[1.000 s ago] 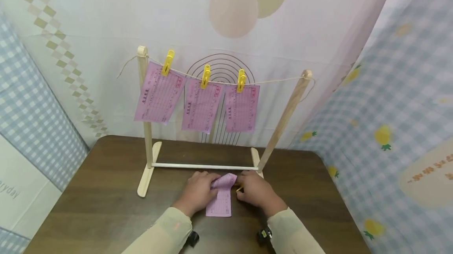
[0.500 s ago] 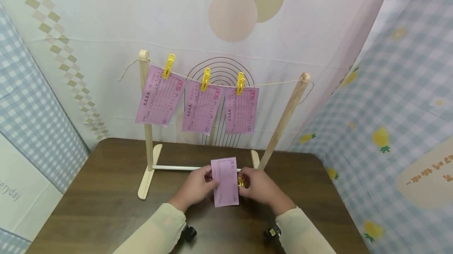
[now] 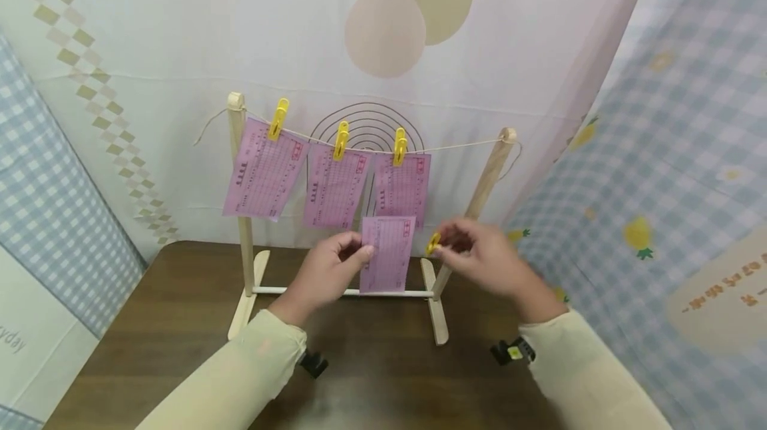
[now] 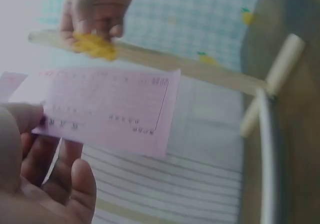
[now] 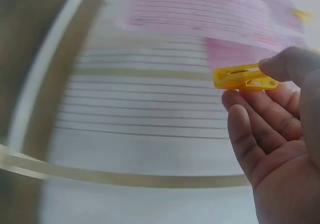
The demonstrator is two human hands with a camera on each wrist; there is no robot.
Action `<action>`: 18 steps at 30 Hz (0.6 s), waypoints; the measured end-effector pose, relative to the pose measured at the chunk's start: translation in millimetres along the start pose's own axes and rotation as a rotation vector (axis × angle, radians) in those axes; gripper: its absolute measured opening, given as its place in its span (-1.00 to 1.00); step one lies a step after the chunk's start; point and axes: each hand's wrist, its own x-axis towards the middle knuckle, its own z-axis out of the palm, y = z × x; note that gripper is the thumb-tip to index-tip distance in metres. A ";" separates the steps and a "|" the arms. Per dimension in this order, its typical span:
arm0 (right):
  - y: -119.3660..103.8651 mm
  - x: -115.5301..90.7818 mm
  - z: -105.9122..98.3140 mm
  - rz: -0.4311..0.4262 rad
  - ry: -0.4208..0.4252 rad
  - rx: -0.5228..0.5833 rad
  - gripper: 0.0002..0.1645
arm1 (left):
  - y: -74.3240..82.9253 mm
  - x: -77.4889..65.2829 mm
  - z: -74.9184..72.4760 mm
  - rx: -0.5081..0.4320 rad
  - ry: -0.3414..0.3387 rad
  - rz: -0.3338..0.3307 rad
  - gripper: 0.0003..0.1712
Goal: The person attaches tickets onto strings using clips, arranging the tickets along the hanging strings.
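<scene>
My left hand (image 3: 326,270) pinches a pink printed slip (image 3: 388,257) by its left edge, holding it upright in front of the rack. To its right, my right hand (image 3: 488,260) holds a yellow clothespin (image 3: 433,243) between thumb and fingers, apart from the slip. The right wrist view shows this clothespin (image 5: 245,78) lengthwise under the thumb. Behind, a string (image 3: 455,147) carries three pink slips, among them the leftmost slip (image 3: 263,170), each fixed by a yellow clothespin (image 3: 341,140). The held slip covers the lower part of the rightmost hanging slip (image 3: 403,180).
A wooden rack with a left post (image 3: 240,150), a right post (image 3: 493,170) and a white crossbar (image 3: 275,290) stands on the dark brown table (image 3: 180,310). Patterned cloth (image 3: 503,44) hangs behind and at both sides. String runs bare towards the right post.
Both hands have risen from the table towards the string, the left bringing the slip up. The right hand has moved right, away from the slip, with the clothespin.
</scene>
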 end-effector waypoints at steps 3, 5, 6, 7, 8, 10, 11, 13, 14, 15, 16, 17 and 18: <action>-22.0 11.0 -33.3 -0.015 0.068 -0.032 -0.82 | 15.9 8.9 0.9 -0.034 0.015 0.028 -0.71; -36.9 18.9 -54.1 -0.034 0.116 -0.074 -0.82 | 27.1 15.3 4.3 -0.049 0.035 0.034 -0.71; -44.3 22.7 -64.0 -0.043 0.140 -0.101 -0.83 | 33.0 18.5 6.6 -0.055 0.045 0.037 -0.72; -51.0 26.6 -73.2 -0.050 0.164 -0.114 -0.84 | 39.2 21.8 9.1 -0.054 0.051 0.038 -0.72; -57.3 30.6 -81.9 -0.060 0.189 -0.133 -0.85 | 45.7 25.2 11.8 -0.059 0.054 0.040 -0.72; -67.9 38.5 -97.4 -0.088 0.239 -0.165 -0.87 | 58.7 32.1 17.5 -0.071 0.058 0.043 -0.73; -72.1 42.5 -104.1 -0.097 0.262 -0.183 -0.88 | 65.1 35.4 20.3 -0.078 0.056 0.045 -0.73; -79.7 50.0 -115.7 -0.099 0.289 -0.200 -0.87 | 77.4 42.3 25.7 -0.092 0.055 0.046 -0.72; -83.1 53.5 -120.8 -0.094 0.294 -0.213 -0.86 | 82.9 45.9 28.5 -0.096 0.058 0.046 -0.71; -86.3 56.8 -125.2 -0.079 0.293 -0.219 -0.84 | 88.2 49.5 31.0 -0.093 0.063 0.043 -0.70; -88.9 60.3 -129.1 -0.058 0.287 -0.220 -0.82 | 92.8 53.2 33.4 -0.090 0.068 0.043 -0.69; -91.1 63.6 -132.5 -0.035 0.282 -0.225 -0.79 | 97.1 56.7 35.7 -0.088 0.073 0.045 -0.68; -93.3 66.7 -135.4 -0.008 0.274 -0.227 -0.77 | 100.8 60.2 38.0 -0.079 0.081 0.045 -0.67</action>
